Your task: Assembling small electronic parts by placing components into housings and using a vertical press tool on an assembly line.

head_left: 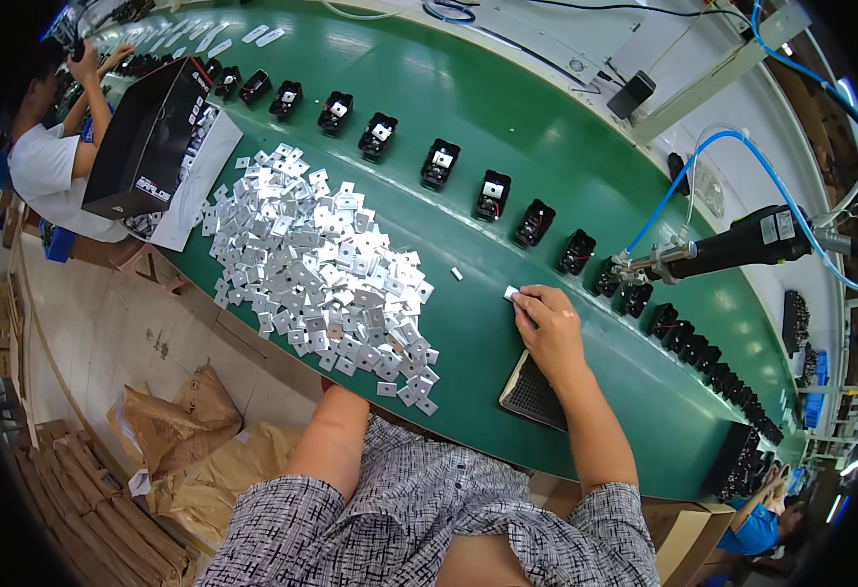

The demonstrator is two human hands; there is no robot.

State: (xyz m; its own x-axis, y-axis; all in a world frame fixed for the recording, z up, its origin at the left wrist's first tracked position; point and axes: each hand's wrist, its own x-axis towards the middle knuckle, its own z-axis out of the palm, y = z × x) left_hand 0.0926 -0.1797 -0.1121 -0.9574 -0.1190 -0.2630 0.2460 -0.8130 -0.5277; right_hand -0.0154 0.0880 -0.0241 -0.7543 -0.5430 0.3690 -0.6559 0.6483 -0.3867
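Note:
My right hand [552, 328] is over the green table, thumb and fingers pinched on a small silver metal plate [510, 293]. To its left spreads a big loose heap of similar silver plates with holes [321, 264]. A single small light piece [456, 274] lies between the heap and my hand. Beyond runs a line of black block-shaped parts [440, 162]; several nearer the middle carry a silver plate on top, while those closest to my right hand show none. My left forearm [337, 430] reaches the table's near edge, and its hand is hidden there.
A black carton [145, 147] holding plates stands at the far left. A black tool with a blue air hose [751, 240] hangs over the right side. Beside my right wrist lies a dark textured pad [534, 393]. Co-workers sit at both ends, one at left [52, 176].

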